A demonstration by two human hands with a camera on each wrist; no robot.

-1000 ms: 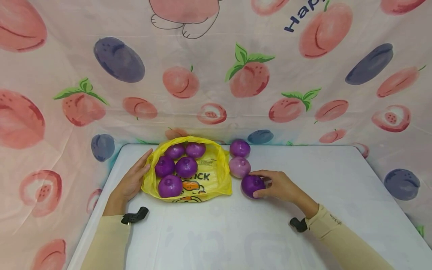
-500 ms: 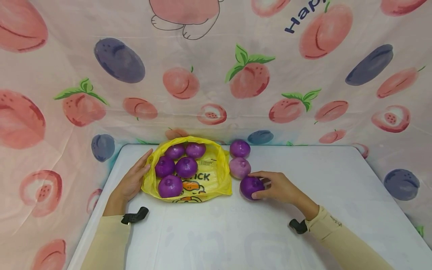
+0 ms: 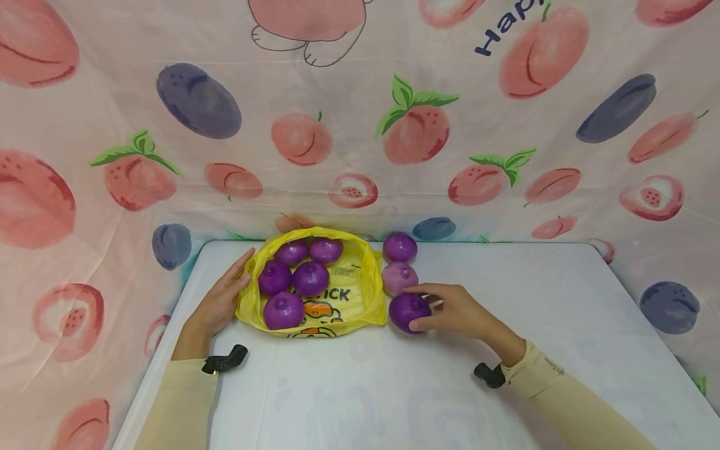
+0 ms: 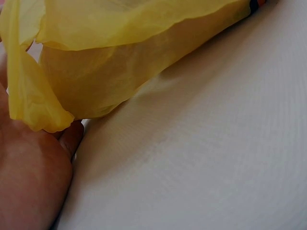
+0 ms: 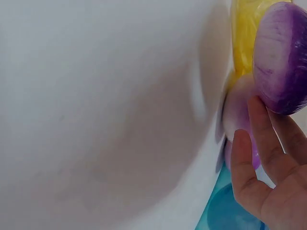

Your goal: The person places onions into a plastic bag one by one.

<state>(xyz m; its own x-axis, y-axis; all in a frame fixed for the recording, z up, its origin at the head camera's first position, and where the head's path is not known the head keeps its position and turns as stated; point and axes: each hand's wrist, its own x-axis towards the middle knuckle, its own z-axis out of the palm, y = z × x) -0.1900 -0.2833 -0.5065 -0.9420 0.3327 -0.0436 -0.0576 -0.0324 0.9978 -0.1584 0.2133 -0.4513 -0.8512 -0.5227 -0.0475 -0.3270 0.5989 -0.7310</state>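
My right hand [image 3: 455, 312] holds a dark purple onion [image 3: 406, 312] between thumb and fingers, just right of the yellow plastic bag [image 3: 368, 281]. In the right wrist view the held onion [image 5: 280, 57] shows a pale streaked side, with fingertips at its lower edge. My left hand [image 3: 220, 301] rests against the bag's left side, fingers extended; the left wrist view shows the bag's fold [image 4: 33, 96] hanging over part of that hand. Several purple onions, one of them the front onion [image 3: 284, 310], lie inside the wide-mouthed bag.
Beyond the held onion, a paler onion [image 3: 399, 278] and a purple onion [image 3: 400, 247] stand in a row along the bag's right side. The white table [image 3: 315, 400] ends at a fruit-printed cloth backdrop [image 3: 360, 137].
My right hand has moved left with the onion, bringing it close to the bag's right edge. The left hand, the bag and the other onions stay put.
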